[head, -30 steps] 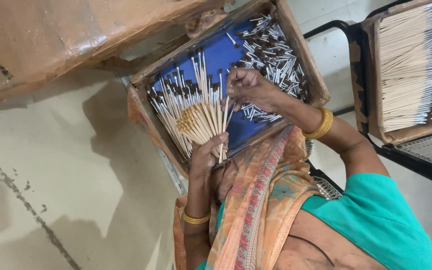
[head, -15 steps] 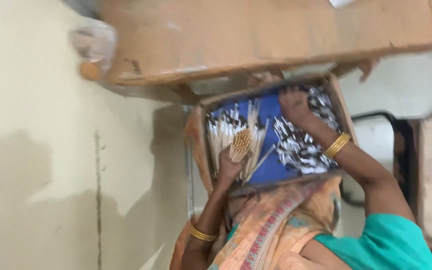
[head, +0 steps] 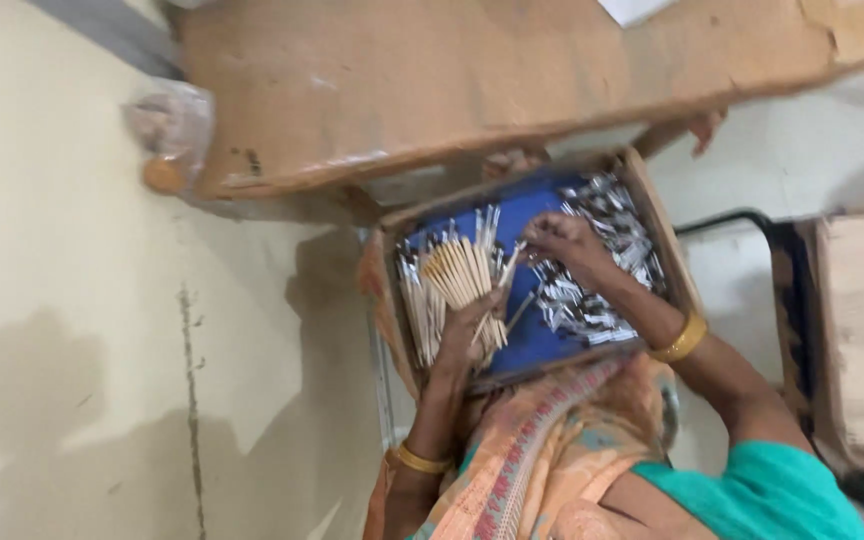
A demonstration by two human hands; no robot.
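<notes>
Shallow wooden tray (head: pixel 664 232) with a blue lining, resting on the lap. Left hand (head: pixel 464 330) over the tray's left half, fingers closed around a fanned bundle of pale wooden sticks (head: pixel 460 268), tips spreading up and away from the palm. Right hand (head: pixel 562 238) near the tray's middle, fingertips pinched together just beside the bundle's upper end (whether on a single stick or on nothing, too blurred to tell). Heap of small silvery pieces (head: pixel 602 280) filling the tray's right half, under and beyond the right hand. Gold bangles on both wrists. Above the tray, a worn wooden table (head: pixel 472 80); off the table's left corner, a clear plastic bag (head: pixel 174 135).
</notes>
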